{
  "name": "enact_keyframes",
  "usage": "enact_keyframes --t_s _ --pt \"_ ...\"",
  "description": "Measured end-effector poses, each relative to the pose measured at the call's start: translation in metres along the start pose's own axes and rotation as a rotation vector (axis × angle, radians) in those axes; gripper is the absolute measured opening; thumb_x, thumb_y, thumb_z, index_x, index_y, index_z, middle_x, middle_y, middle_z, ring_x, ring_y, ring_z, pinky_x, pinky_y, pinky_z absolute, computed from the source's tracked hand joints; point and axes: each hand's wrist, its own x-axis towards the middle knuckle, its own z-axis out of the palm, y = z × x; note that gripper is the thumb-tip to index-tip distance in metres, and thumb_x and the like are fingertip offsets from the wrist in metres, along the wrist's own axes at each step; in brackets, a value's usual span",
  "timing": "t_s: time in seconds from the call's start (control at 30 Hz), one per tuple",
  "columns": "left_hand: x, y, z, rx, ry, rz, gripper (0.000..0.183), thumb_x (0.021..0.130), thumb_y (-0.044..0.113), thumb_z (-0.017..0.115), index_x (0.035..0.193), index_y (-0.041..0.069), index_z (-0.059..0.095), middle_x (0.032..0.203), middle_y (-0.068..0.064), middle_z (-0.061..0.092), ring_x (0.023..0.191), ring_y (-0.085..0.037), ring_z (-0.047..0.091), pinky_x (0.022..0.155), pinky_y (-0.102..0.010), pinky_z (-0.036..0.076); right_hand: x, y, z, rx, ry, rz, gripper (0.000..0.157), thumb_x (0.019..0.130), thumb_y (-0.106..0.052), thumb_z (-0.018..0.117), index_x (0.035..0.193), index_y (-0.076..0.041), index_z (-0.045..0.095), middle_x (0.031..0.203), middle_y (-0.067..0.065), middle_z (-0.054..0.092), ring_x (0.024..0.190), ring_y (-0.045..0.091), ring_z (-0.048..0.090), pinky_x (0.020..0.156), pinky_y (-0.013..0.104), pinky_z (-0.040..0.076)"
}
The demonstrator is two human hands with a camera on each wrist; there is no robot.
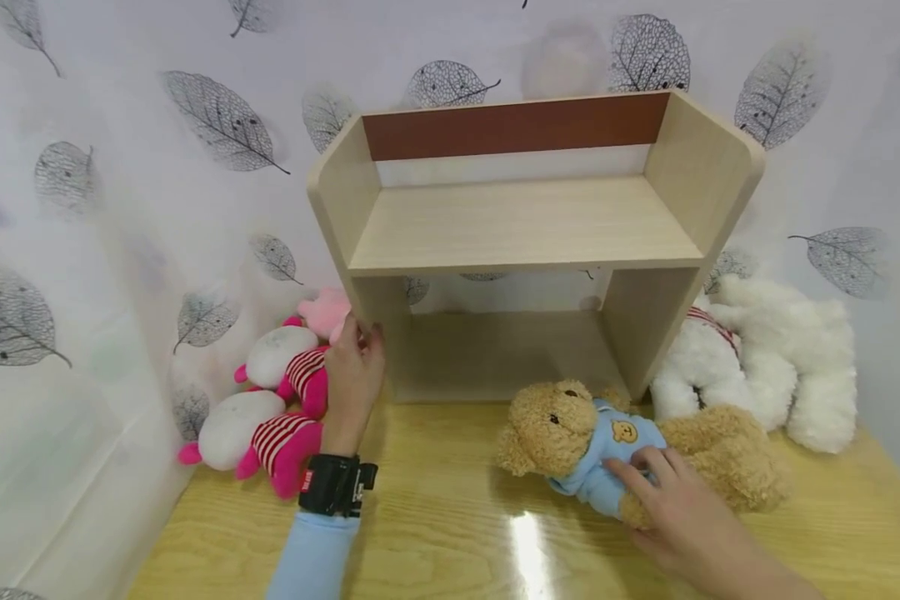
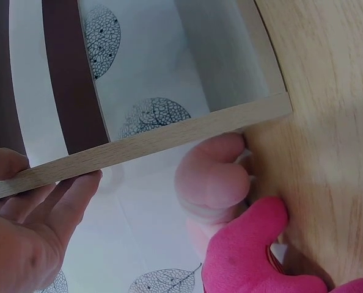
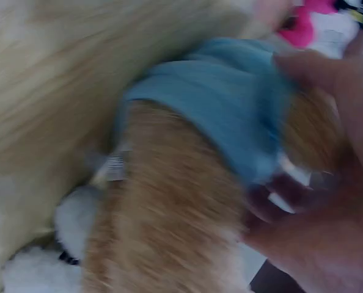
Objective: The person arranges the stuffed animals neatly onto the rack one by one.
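A small pale wood shelf (image 1: pixel 525 221) with two levels stands on the table, a dark red-brown strip across its back. My left hand (image 1: pixel 354 375) holds the shelf's left side panel; in the left wrist view the thumb lies on one face of the panel (image 2: pixel 187 134) and the fingers on the other. In front of the shelf's right side, a brown teddy bear (image 1: pixel 551 429) in a light blue top lies on its back, head to the left. My right hand (image 1: pixel 678 508) grips the bear at its near arm and top; the right wrist view is blurred.
Left of the shelf lie two white-and-pink plush toys (image 1: pixel 242 429) in striped tops, with a pale pink plush (image 1: pixel 322 310) behind them. White plush toys (image 1: pixel 802 358) sit against the shelf's right side. A leaf-printed cloth (image 1: pixel 135 217) hangs behind the wooden table (image 1: pixel 435 500).
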Motion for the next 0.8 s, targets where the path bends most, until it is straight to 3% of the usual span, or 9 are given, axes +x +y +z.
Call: enact_keyframes --t_s 0.07,0.2,0.33,0.43,0.63,0.7,0.8 --pt "0.001 0.0 -0.001 0.006 0.008 0.006 0.03 0.102 0.018 0.059 0.127 0.002 0.063 0.124 -0.029 0.069 0.101 -0.043 0.074 0.081 -0.051 0.061 0.0 0.0 -0.011 0.09 -0.086 0.028 0.077 0.067 -0.036 0.094 0.133 -0.011 0.063 0.113 -0.002 0.057 0.09 0.008 0.054 0.065 0.026 0.05" --pt "0.003 0.0 -0.003 0.006 0.017 0.013 0.028 0.101 0.017 0.059 0.123 0.0 0.063 0.12 -0.03 0.07 0.099 -0.043 0.074 0.078 -0.052 0.061 0.007 0.006 -0.037 0.245 -0.227 0.026 0.06 0.088 -0.043 0.079 0.136 -0.012 0.06 0.122 -0.003 0.058 0.091 -0.002 0.058 0.066 0.024 0.053" --pt "0.002 -0.001 -0.004 0.003 0.007 -0.003 0.028 0.102 0.016 0.059 0.123 -0.001 0.063 0.122 -0.029 0.07 0.1 -0.043 0.074 0.078 -0.053 0.061 0.026 0.022 -0.058 0.248 -0.257 -0.066 0.051 0.088 -0.036 0.08 0.13 -0.012 0.064 0.118 -0.001 0.061 0.087 -0.002 0.059 0.065 0.023 0.054" --pt "0.002 -0.001 -0.003 -0.01 -0.006 -0.008 0.028 0.102 0.015 0.059 0.125 0.0 0.063 0.125 -0.028 0.069 0.101 -0.043 0.074 0.081 -0.052 0.061 0.051 0.036 -0.071 0.226 -0.307 -0.079 0.049 0.086 -0.03 0.082 0.129 -0.01 0.065 0.116 0.0 0.063 0.086 0.003 0.062 0.066 0.024 0.055" --pt "0.0 0.0 -0.002 -0.012 0.001 0.004 0.028 0.102 0.015 0.059 0.125 0.001 0.063 0.124 -0.027 0.069 0.101 -0.042 0.074 0.08 -0.052 0.061 0.098 0.058 -0.07 0.276 -0.635 0.058 0.058 0.085 -0.032 0.082 0.133 -0.007 0.062 0.126 0.011 0.065 0.105 0.027 0.068 0.083 0.043 0.058" --pt "-0.001 -0.001 0.0 -0.004 -0.001 0.002 0.027 0.102 0.016 0.059 0.124 0.001 0.064 0.123 -0.026 0.07 0.102 -0.041 0.074 0.08 -0.052 0.061 0.101 0.062 -0.063 0.321 -0.752 0.125 0.061 0.082 -0.032 0.085 0.133 -0.009 0.061 0.129 0.016 0.061 0.109 0.032 0.066 0.085 0.047 0.057" --pt "-0.001 -0.001 0.002 -0.001 -0.007 -0.002 0.029 0.102 0.016 0.06 0.125 0.0 0.063 0.125 -0.026 0.07 0.102 -0.041 0.074 0.081 -0.051 0.061 0.098 0.067 -0.053 0.377 -0.857 0.2 0.064 0.078 -0.03 0.088 0.132 -0.013 0.057 0.132 0.016 0.058 0.109 0.028 0.062 0.083 0.045 0.055"
